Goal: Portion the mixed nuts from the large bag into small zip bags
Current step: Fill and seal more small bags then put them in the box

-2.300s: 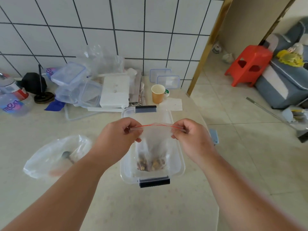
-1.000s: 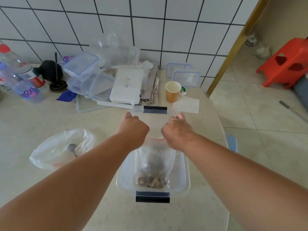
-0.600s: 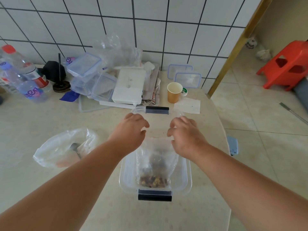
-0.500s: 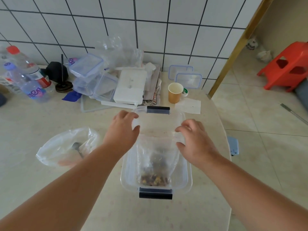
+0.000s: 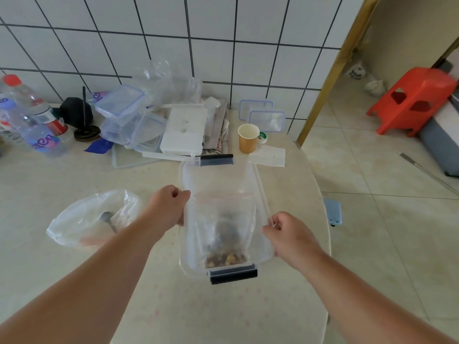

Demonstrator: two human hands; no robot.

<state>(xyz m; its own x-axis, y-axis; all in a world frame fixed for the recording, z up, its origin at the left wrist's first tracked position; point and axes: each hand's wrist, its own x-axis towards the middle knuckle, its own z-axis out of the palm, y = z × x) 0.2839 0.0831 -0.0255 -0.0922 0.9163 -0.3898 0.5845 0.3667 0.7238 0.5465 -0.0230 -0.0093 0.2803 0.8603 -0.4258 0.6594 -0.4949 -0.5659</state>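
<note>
A clear plastic box (image 5: 260, 187) with dark clips at its near and far ends is being held on the pale table (image 5: 74, 281) by both hands. The left hand (image 5: 167, 207) is being curled around the box's left rim, and the right hand (image 5: 289, 235) is gripping the right rim with bent fingers. Inside the box, a small zip bag (image 5: 223, 219) with a red seal strip is lying flat, its seal end pointing away from the person; the mixed nuts (image 5: 224, 258) are gathered at its near end, beside the near clip. To the left of the box, apart from it, the large bag (image 5: 82, 224) is resting open on the table, with a metal spoon (image 5: 107, 219) lying inside. Along the tiled wall, stacked clear containers (image 5: 126, 117), a white block (image 5: 183, 131), water bottles (image 5: 34, 125) and a paper cup (image 5: 248, 137) are being kept. A red stool (image 5: 414, 100) is standing on the floor at the right.
</note>
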